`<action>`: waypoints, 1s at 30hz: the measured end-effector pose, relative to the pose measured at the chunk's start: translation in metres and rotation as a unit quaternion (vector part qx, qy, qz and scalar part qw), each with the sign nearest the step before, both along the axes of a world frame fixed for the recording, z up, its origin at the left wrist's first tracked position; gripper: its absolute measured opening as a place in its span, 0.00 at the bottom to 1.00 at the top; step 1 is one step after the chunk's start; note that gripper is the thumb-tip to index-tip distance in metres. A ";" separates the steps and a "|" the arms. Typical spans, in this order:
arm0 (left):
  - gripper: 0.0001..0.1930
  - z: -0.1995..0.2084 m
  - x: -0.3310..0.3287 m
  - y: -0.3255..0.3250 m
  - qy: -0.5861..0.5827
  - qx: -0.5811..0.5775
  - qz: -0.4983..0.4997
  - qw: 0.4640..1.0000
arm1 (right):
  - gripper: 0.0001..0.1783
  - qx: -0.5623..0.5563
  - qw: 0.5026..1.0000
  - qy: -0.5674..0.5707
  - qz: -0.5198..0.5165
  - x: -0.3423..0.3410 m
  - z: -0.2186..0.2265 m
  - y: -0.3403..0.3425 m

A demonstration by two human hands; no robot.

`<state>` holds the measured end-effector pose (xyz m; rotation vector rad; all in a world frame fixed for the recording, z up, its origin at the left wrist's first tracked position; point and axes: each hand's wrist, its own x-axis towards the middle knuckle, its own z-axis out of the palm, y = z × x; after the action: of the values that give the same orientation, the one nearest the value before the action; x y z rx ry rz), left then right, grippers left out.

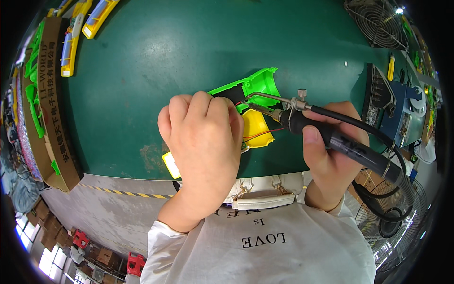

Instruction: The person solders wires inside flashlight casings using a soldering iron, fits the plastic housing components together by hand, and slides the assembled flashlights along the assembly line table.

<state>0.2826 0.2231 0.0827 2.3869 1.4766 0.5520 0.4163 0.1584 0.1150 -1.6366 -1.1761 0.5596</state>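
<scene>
My right hand (331,154) grips a black soldering iron (352,147) with a thin metal feed tube clamped alongside. Its tip points left, at the inner edge of an open green plastic shell (262,85). Below that lies a yellow plastic shell (255,127), with thin red and black wires (264,134) running across it. Curled over the left part of these pieces is my closed left hand (203,135); its fingertips, and whatever they pinch, are hidden. A yellow part with a white face (170,165) sticks out under that hand's wrist.
Left on the green table (142,61) stands a cardboard box (56,104) with green parts; yellow-and-blue pieces (70,49) lie beyond it. At right are a fan grille (378,21), an iron stand (378,92) and a blue device with a spool (402,109). A white bag (265,201) hangs at the near edge.
</scene>
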 end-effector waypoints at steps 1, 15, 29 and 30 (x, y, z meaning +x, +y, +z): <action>0.05 0.000 0.000 0.000 0.000 0.000 0.000 1.000 | 0.12 -0.007 1.000 -0.003 0.008 0.000 0.001 0.000; 0.04 0.006 -0.003 0.005 0.021 -0.018 -0.042 0.999 | 0.12 -0.027 0.999 -0.025 -0.006 0.001 0.007 -0.001; 0.05 0.006 0.000 0.004 0.062 -0.001 -0.037 0.997 | 0.12 -0.047 0.999 0.000 -0.004 -0.001 0.005 -0.002; 0.05 0.005 0.000 0.003 0.062 0.002 -0.034 0.997 | 0.12 -0.049 0.999 -0.001 -0.010 -0.002 0.005 -0.002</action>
<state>0.2831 0.2265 0.0880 2.5041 1.4382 0.3970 0.4145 0.1564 0.1200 -1.7303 -1.1473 0.6124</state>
